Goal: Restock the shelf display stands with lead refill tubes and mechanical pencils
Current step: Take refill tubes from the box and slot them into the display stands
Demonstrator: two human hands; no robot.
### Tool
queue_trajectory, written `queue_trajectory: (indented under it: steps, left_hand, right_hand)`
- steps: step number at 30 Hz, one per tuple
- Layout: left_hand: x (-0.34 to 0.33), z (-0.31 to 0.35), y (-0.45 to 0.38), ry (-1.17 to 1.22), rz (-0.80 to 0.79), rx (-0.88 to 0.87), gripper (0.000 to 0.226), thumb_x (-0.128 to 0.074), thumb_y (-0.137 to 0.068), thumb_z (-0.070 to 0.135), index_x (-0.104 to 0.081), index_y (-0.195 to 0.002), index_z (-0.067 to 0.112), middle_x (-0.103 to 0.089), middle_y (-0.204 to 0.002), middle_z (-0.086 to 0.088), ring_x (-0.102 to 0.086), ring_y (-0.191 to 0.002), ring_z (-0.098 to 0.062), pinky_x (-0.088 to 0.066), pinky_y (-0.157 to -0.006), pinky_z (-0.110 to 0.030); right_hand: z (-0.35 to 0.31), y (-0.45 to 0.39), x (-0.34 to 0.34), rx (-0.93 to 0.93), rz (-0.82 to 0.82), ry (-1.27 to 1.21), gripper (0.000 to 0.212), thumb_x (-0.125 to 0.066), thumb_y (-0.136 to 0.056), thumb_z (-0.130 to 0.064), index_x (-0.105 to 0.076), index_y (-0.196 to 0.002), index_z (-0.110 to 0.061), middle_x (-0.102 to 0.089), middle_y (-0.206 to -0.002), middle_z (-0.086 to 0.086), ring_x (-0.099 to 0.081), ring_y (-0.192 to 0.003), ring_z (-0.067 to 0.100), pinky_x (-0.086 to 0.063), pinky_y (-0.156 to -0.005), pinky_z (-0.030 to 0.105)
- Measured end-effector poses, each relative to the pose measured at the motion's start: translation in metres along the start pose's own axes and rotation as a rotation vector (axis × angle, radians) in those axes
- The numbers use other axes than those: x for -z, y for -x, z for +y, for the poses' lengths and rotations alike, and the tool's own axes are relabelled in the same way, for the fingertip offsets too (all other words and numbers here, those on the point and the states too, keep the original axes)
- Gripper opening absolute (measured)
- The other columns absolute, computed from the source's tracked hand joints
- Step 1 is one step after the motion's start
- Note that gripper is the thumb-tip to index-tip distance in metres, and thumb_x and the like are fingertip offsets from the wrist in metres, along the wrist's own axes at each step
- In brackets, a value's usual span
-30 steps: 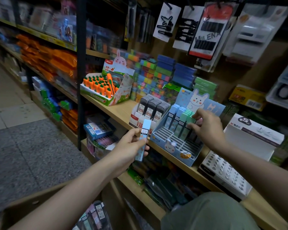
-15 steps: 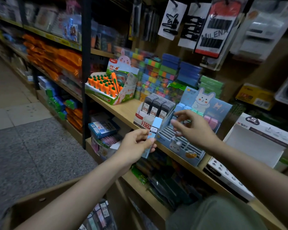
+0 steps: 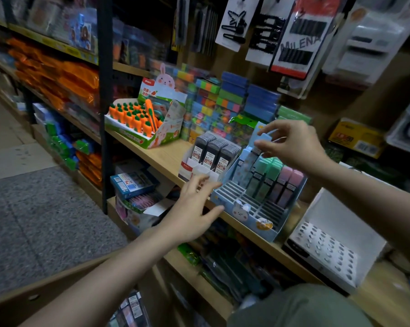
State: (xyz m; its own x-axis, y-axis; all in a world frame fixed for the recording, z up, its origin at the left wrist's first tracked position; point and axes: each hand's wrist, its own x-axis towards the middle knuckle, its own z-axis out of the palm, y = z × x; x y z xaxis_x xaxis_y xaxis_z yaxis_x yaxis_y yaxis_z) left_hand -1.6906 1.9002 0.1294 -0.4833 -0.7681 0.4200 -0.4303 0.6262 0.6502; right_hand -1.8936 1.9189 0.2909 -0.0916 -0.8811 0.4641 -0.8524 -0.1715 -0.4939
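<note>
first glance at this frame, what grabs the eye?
The right hand in mid-frame, pinching a light blue refill tube above the blue bunny display stand on the wooden shelf. Next, the left hand, fingers spread and holding nothing, at the stand's front left corner. Further left on the same shelf, a bright tray of orange carrot-shaped items stands out.

dim shop aisle, grey speckled floor [image 3: 41,215] beside pale tiles [image 3: 12,156], wooden shelves [image 3: 161,159] on black uprights [image 3: 106,109]
</note>
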Motion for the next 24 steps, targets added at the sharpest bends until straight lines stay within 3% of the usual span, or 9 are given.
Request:
queue_trajectory:
  steps: [3,7,10,16,24]
  left_hand:
    - [-0.011,-0.006,0.003,-0.138,-0.112,0.002,0.061,-0.051,-0.094,0.048,-0.023,-0.148,0.039,0.003,-0.157,0.017,0.003,-0.147,-0.011,-0.018,-0.119,-0.044]
    - [-0.023,-0.011,0.009,-0.219,-0.147,-0.008,0.066,-0.049,-0.096,0.048,-0.016,-0.151,0.037,0.017,-0.157,0.016,0.011,-0.147,-0.01,-0.023,-0.118,-0.049]
    - [-0.027,-0.013,0.009,-0.231,-0.132,-0.023,0.066,-0.049,-0.096,0.048,-0.015,-0.151,0.035,0.018,-0.157,0.015,0.01,-0.147,-0.011,-0.025,-0.117,-0.049]
    - [-0.029,-0.015,0.008,-0.187,-0.089,-0.04,0.062,-0.047,-0.097,0.046,-0.017,-0.15,0.037,0.017,-0.156,0.017,-0.006,-0.148,-0.016,-0.029,-0.116,-0.045]
    - [-0.031,-0.02,0.009,-0.168,-0.084,-0.058,0.063,-0.048,-0.097,0.044,-0.015,-0.151,0.039,0.019,-0.157,0.018,-0.004,-0.149,-0.014,-0.03,-0.115,-0.045]
  right_hand:
    - [0.008,-0.013,-0.003,0.006,-0.028,0.139,0.024,-0.077,-0.083,-0.024,-0.073,-0.103,-0.012,-0.073,-0.089,0.008,-0.073,-0.067,0.015,-0.059,-0.075,0.029]
    - [0.012,-0.02,-0.02,0.092,-0.064,0.356,0.024,-0.075,-0.085,-0.025,-0.075,-0.107,-0.016,-0.074,-0.095,0.012,-0.069,-0.087,0.021,-0.054,-0.087,0.035]
    - [0.012,-0.025,-0.03,0.169,-0.07,0.42,0.024,-0.077,-0.082,-0.024,-0.075,-0.103,-0.013,-0.074,-0.097,0.01,-0.067,-0.087,0.024,-0.051,-0.09,0.038]
    - [0.016,-0.034,-0.039,0.185,-0.087,0.44,0.024,-0.082,-0.078,-0.022,-0.074,-0.098,-0.011,-0.073,-0.095,0.008,-0.063,-0.077,0.017,-0.05,-0.074,0.029]
    - [0.015,-0.037,-0.041,0.178,-0.069,0.433,0.025,-0.081,-0.078,-0.026,-0.073,-0.096,-0.01,-0.069,-0.092,0.008,-0.063,-0.083,0.019,-0.053,-0.076,0.033]
